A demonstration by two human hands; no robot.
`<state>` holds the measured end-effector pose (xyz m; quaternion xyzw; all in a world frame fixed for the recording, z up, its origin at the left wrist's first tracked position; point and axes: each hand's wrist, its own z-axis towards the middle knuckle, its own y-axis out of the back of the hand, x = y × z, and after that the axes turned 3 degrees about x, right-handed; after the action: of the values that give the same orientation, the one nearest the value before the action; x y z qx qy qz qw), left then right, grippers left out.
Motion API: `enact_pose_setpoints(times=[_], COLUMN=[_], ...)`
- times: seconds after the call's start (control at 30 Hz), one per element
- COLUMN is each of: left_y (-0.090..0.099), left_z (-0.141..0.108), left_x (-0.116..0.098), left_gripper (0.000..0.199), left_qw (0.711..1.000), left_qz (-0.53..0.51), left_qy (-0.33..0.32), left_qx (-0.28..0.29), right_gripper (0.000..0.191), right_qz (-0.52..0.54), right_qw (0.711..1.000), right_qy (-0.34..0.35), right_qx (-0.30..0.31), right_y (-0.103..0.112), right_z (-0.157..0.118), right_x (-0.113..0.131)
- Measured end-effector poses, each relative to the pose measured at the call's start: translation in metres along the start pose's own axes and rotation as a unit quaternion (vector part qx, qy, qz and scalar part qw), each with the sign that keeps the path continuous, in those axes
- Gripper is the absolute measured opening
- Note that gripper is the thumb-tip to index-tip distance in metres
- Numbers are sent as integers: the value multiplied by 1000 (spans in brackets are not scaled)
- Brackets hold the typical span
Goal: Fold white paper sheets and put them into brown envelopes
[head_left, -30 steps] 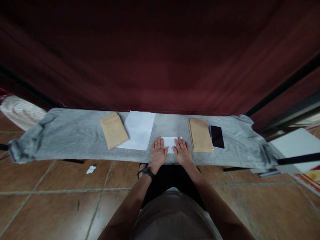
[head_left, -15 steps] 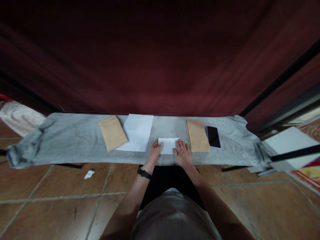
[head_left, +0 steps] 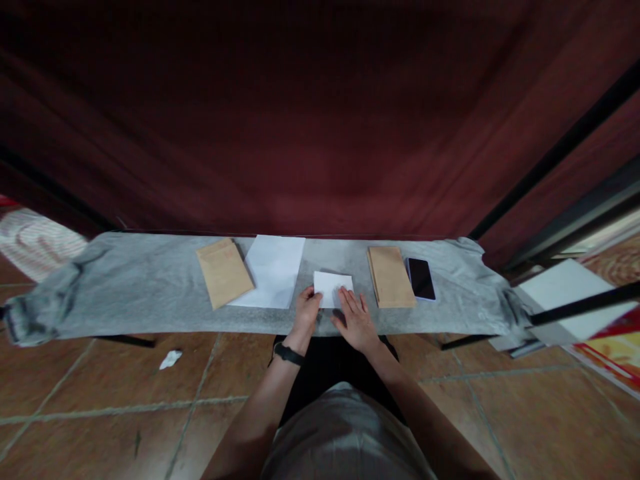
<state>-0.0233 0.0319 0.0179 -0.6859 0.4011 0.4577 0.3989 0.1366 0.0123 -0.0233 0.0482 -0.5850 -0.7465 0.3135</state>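
A small folded white paper (head_left: 327, 285) lies on the grey cloth in front of me. My left hand (head_left: 306, 312) pinches its left edge between thumb and fingers. Spread fingers of my right hand (head_left: 357, 321) rest on the paper's right part, with the thumb apart. Larger white sheets (head_left: 277, 270) lie to the left, partly under a brown envelope (head_left: 225, 272). On the right is a stack of brown envelopes (head_left: 392, 277), beside a dark-screened phone (head_left: 421, 279).
The grey cloth (head_left: 150, 283) covers a long narrow surface against a dark red panel (head_left: 320, 147). White scrap (head_left: 171, 359) lies on the tiled floor (head_left: 220, 373). A white board (head_left: 570, 293) and black bars stand at the far right.
My right hand has moved left across the small paper, whose visible part looks narrower. My left hand keeps its hold on the left edge. The whole view has shifted slightly.
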Motion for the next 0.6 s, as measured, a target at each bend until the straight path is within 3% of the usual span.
enact_pose_setpoints(times=[0.13,0.2,0.27,0.37,0.43,0.5,0.6], left_y=[-7,-7,-4,1,2,1,2], left_z=[-8,-12,-15,-17,-18,-16,-7], left_x=[-16,-20,-18,-6,5,14,22], left_gripper=[32,43,50,51,57,62,74], left_qw=[999,997,996,993,987,986,996], left_qz=[-11,-48,-75,-83,-101,-107,-60], left_qy=[-12,-5,21,80,108,99,51], left_qx=[39,54,38,24,59,81,52], right_gripper=[51,46,44,44,46,46,40], right_qz=[130,256,418,633,707,733,717], right_qw=[990,959,888,723,638,597,597], right_qy=[-53,-105,-167,-248,-277,-298,-332], right_qx=[-30,-63,-97,-124,-128,-130,-143], right_y=[18,26,32,37,36,31,19], right_z=[15,25,33,39,38,34,25], right_x=[15,17,18,21,23,22,12])
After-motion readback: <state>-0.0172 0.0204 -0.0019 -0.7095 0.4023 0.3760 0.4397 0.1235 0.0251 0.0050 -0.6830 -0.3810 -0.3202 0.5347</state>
